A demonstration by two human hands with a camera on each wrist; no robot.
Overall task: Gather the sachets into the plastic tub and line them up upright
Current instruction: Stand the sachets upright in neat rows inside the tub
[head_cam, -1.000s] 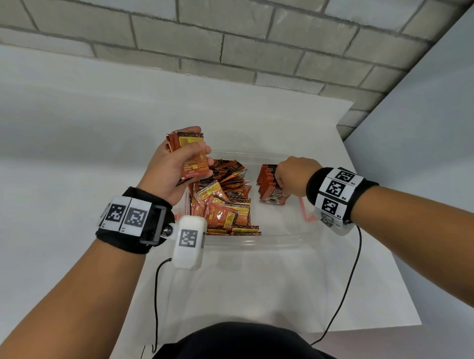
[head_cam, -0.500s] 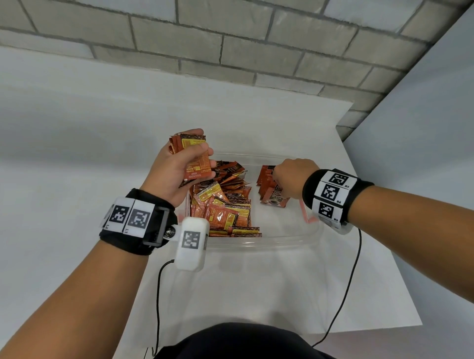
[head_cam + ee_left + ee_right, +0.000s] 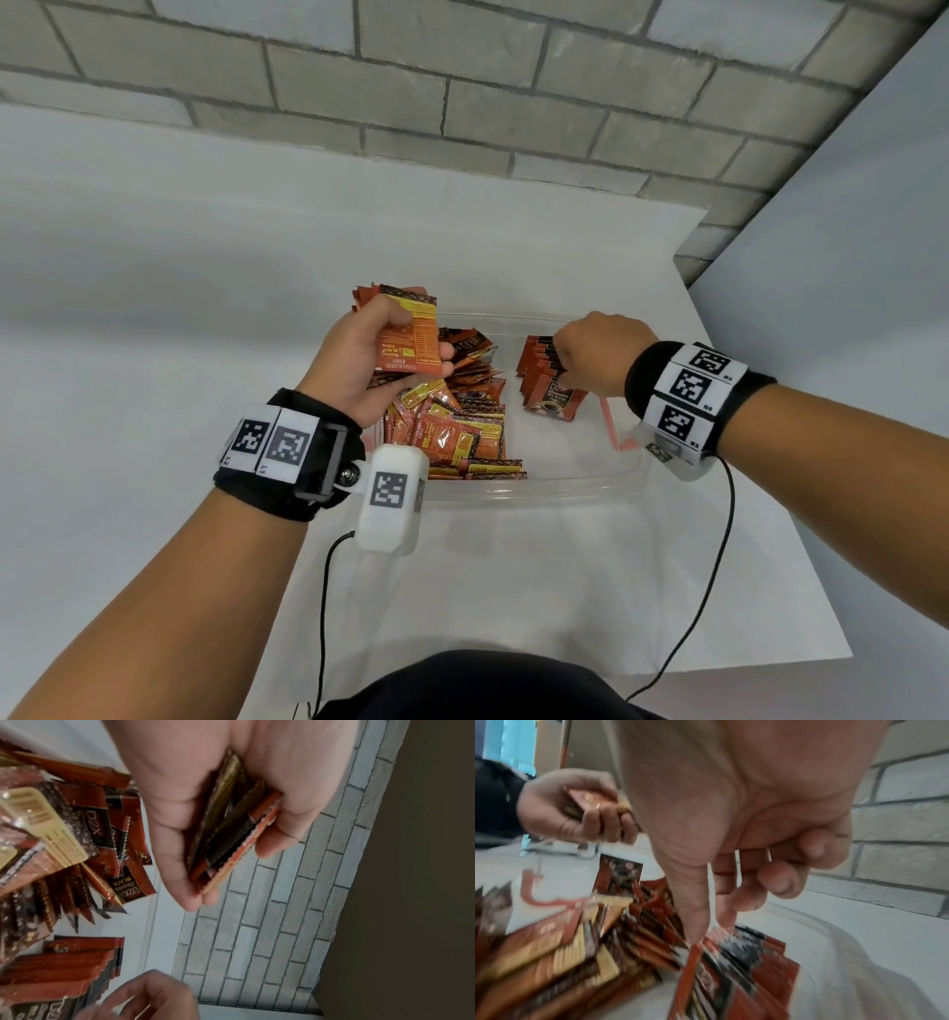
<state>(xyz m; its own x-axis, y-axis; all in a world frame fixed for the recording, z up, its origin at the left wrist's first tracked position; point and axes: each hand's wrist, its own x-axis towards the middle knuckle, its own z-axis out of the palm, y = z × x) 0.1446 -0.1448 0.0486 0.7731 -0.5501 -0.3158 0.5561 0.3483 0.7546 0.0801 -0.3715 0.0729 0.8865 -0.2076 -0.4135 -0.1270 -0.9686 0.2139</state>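
A small stack of sachets is held tight in the left hand above the plastic tub, the upright row is touched by the right hand's fingertips, and these light, slippery packs are best pinched by their flat sides.

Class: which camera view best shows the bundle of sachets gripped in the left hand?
The head view: the bundle of sachets shows its printed yellow face, with the left hand in a grip around it. The left wrist view shows only the bundle's stacked edges. The right wrist view shows it small, blurred and partly hidden.
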